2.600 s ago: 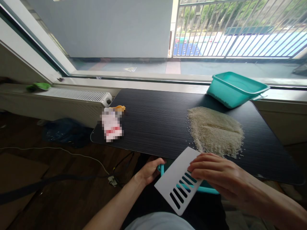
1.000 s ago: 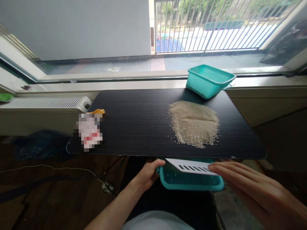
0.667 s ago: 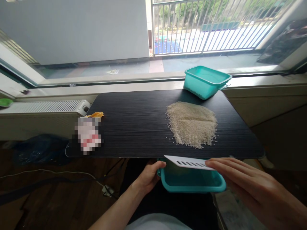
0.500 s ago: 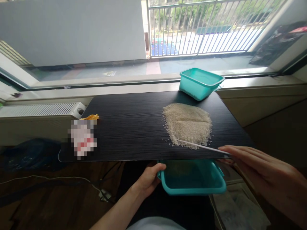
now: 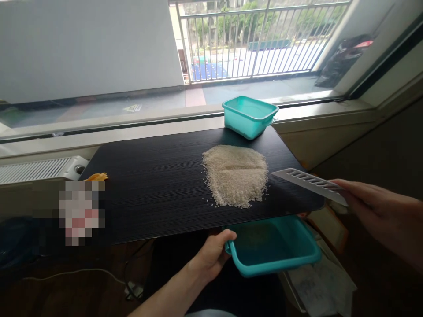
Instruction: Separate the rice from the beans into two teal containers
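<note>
A flattened heap of rice [image 5: 236, 176] lies on the black table [image 5: 158, 185], with loose grains round its edges. My left hand [image 5: 213, 251] grips the left rim of a teal plastic basin [image 5: 277, 269], holding it just below the table's front edge. Some pale grains seem to lie in the shaded basin. To the right of the heap, my right hand [image 5: 376, 200] is closed on a white slotted spatula [image 5: 307, 182]. The blade is tilted above the table and apart from the rice.
A second teal basin [image 5: 250, 121] stands at the table's far right corner by the window sill. On the left end lies a blurred-out item [image 5: 79, 211] beside something orange [image 5: 96, 177]. A radiator [image 5: 39, 169] is at the left; a cable [image 5: 72, 273] runs across the floor.
My right hand has lifted the spatula off the front of the rice heap and turned its slotted face into view. The held basin has tilted slightly. The whole view has shifted right.
</note>
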`<state>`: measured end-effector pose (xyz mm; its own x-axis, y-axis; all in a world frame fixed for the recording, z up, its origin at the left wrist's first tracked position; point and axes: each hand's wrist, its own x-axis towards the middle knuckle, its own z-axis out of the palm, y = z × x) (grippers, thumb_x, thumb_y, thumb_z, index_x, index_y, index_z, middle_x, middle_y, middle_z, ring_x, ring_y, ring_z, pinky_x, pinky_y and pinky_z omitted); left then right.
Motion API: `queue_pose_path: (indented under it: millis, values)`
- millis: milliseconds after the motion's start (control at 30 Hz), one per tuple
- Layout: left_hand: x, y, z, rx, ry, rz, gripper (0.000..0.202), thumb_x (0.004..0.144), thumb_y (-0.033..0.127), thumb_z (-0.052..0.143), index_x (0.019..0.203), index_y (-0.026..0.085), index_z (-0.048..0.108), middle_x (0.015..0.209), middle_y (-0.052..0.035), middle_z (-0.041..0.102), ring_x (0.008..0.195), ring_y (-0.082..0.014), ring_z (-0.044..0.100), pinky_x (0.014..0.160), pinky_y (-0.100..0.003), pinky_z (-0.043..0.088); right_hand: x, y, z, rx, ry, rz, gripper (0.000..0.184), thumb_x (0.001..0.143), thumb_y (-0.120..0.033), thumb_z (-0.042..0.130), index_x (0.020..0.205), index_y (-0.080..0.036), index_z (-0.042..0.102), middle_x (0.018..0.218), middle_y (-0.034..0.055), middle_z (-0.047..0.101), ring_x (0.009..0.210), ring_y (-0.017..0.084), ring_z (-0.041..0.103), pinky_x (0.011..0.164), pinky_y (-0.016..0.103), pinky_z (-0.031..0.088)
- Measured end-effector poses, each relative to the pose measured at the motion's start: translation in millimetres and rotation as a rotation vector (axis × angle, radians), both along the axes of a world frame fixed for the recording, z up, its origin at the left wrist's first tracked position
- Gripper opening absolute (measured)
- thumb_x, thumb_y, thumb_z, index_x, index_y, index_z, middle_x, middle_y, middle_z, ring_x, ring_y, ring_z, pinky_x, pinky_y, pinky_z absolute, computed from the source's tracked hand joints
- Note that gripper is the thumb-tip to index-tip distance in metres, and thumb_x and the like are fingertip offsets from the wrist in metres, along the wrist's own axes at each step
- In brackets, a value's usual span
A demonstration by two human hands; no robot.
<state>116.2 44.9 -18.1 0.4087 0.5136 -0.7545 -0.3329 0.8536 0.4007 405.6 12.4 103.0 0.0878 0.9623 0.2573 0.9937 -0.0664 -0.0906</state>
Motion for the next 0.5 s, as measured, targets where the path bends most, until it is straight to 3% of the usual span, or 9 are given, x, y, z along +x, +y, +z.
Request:
queue_pose_path:
  millis: [200, 500]
  values:
    - [7, -1, -0.9, 0.042, 0.011, -0.022, 0.008, 0.060, 0.012, 0.064, 0.065, 0.013, 0.058, 0.059, 0.0014, 0.059, 0.054, -0.0089, 0.054, 0.057, -0.023, 0.046, -20, 4, -7.9, 0.027, -0.007, 0.104, 0.031, 0.086, -0.031, 0.035, 0.105, -0.020, 0.058, 0.101, 0.0060, 0.065, 0.089, 0.017, 0.061, 0.079, 0.029, 0.047]
    - [8, -3, -3.0, 0.027, 0.033, -0.004, 0.007, 0.060, 0.012, 0.064, 0.065, 0.012, 0.059, 0.059, 0.0006, 0.058, 0.053, -0.0092, 0.053, 0.057, -0.023, 0.045, -45, -40, -11.9, -0.051, 0.164, 0.210, 0.032, 0.083, -0.028, 0.043, 0.114, -0.025, 0.053, 0.112, 0.0022, 0.061, 0.097, 0.018, 0.059, 0.084, 0.028, 0.049]
